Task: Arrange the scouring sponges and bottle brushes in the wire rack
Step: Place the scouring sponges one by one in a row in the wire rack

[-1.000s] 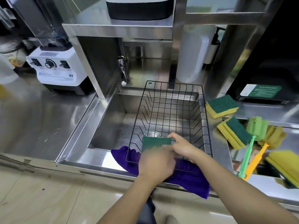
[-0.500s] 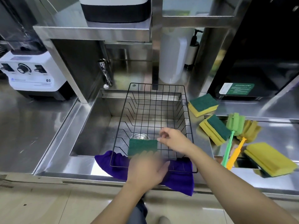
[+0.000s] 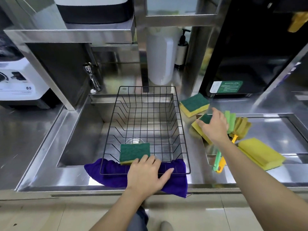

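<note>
A black wire rack sits over the sink. One green-and-yellow sponge stands on edge at its front left. My left hand rests on the rack's front rim, fingers spread, fingertips touching that sponge's lower corner. My right hand lies over a second sponge on the counter right of the rack, fingers apart, not clearly gripping. A third sponge lies further back and a fourth, yellow side up, to the right. A green bottle brush and a yellow bottle brush lie crossed beneath my right wrist.
A purple cloth lies under the rack's front edge. A tap stands behind the sink at the left, a white blender base far left. A white container, pump bottle and black appliance stand at the back.
My right hand let go of the sponge in the rack and moved right onto a sponge on the counter. My left hand stayed at the rack's front.
</note>
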Action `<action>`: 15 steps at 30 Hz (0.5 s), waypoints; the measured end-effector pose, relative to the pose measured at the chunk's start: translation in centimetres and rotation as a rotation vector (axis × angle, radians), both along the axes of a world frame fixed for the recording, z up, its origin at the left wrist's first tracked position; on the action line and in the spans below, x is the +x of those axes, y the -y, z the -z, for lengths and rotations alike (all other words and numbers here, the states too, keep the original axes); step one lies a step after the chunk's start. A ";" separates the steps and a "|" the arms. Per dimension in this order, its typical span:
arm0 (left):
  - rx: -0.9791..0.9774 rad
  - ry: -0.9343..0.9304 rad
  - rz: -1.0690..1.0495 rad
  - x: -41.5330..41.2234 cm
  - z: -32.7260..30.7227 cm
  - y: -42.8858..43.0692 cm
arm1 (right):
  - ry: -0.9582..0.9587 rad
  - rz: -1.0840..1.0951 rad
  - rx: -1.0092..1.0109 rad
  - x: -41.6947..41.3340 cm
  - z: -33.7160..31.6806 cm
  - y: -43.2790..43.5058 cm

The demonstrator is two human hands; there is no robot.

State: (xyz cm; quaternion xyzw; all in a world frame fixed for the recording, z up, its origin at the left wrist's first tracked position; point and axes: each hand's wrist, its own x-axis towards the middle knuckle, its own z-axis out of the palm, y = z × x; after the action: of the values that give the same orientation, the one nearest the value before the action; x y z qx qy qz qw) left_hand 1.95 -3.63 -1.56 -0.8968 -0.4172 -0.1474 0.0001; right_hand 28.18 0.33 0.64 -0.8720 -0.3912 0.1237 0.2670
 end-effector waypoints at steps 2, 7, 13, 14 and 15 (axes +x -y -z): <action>0.014 -0.003 0.003 0.0 0.2 0.0 | -0.036 0.029 -0.082 0.7 1.0 0.4; 0.025 -0.004 0.001 0.2 0.4 -0.1 | -0.036 0.006 -0.211 1.2 1.4 0.4; 0.014 -0.035 -0.022 -0.3 0.3 0.1 | -0.205 0.092 0.497 -0.3 -2.9 -0.4; 0.009 -0.032 -0.023 -0.1 0.2 0.1 | -0.251 0.062 0.598 -0.6 -3.9 -0.7; -0.009 -0.037 -0.027 0.1 0.0 0.1 | -0.281 0.010 0.653 -1.1 -4.8 -1.1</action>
State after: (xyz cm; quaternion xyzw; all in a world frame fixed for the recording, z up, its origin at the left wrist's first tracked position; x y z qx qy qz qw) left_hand 2.00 -3.69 -1.56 -0.8937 -0.4297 -0.1290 0.0059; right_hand 27.09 1.40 5.47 -0.7172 -0.3651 0.1095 0.5834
